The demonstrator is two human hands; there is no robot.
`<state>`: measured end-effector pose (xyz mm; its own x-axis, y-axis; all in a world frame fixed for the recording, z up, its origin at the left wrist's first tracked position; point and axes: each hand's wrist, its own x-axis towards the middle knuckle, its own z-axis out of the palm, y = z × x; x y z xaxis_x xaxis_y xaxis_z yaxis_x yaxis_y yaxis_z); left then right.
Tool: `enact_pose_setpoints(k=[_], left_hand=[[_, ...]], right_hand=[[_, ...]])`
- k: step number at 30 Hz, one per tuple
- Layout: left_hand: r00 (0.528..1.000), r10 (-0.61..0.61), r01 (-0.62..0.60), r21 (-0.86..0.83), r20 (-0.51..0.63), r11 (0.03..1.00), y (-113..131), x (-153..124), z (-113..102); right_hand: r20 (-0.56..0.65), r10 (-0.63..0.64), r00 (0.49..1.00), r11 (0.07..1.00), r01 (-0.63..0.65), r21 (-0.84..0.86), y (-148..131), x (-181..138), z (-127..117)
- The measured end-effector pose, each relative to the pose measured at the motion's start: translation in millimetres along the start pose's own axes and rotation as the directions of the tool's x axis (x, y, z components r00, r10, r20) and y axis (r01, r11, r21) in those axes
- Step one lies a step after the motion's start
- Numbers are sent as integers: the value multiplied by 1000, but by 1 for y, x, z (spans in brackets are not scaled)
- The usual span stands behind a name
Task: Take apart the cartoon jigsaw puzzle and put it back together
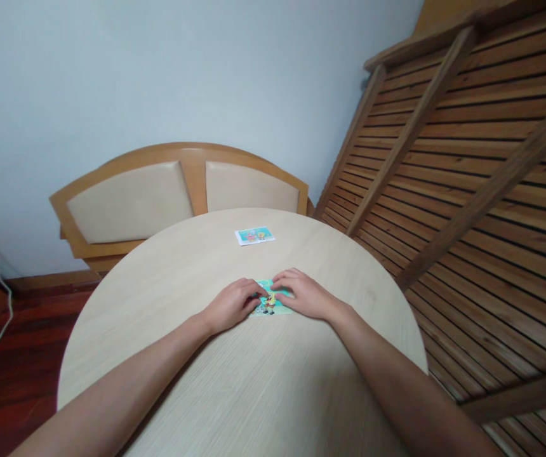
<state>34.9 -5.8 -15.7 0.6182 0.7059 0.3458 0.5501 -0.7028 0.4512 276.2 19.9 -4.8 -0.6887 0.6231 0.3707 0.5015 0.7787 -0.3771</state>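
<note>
"Where's the card?"

"The card (269, 303) lies flat on the bench (263, 387), right between your hands, partly covered by both. A second picture (254, 235) lies farther off, apart from it."

"How will it handle?"

"Judging by its thin look, expect something very light, probably paper or thin board: fairly stiff lying flat, but easy to crease. It may slide under a light push. You can't tell from here whether it's one piece or several fitted together."

"Where to take hold?"

"At the side edges, with thumb and fingertips; your hands are placed well for that. Pressing hard on the middle would likely just skid it."

"And the hands?"

"Your left hand (235, 305) is palm down, fingers curled in at the card's left side; whether it pinches anything, you can't tell. Your right hand (305, 294) is loosely spread, thumb apart from the fingers, their tips over the right part, gripping nothing visible. Your arms (152, 371) slant in from the lower corners."
</note>
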Motion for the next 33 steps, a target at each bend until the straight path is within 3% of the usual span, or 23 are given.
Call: enact_pose_setpoints(k=[4,11,17,21,33], left_hand=[[999,36,-36,-10,-13,999,1,1,0],[998,56,-56,-20,-32,998,4,1,0],[998,52,-51,14,-41,999,8,-1,-3],[990,132,-134,42,43,990,4,-4,-4],[969,198,-208,60,149,976,1,-6,-9]], right_hand=[[8,37,999,993,-38,109,-14,5,8],[0,175,985,945,-168,280,-17,7,19],[-47,200,979,959,-186,213,-7,5,5],[-101,260,960,947,-233,219,7,2,-1],[-82,322,943,930,-299,215,13,-1,1]])
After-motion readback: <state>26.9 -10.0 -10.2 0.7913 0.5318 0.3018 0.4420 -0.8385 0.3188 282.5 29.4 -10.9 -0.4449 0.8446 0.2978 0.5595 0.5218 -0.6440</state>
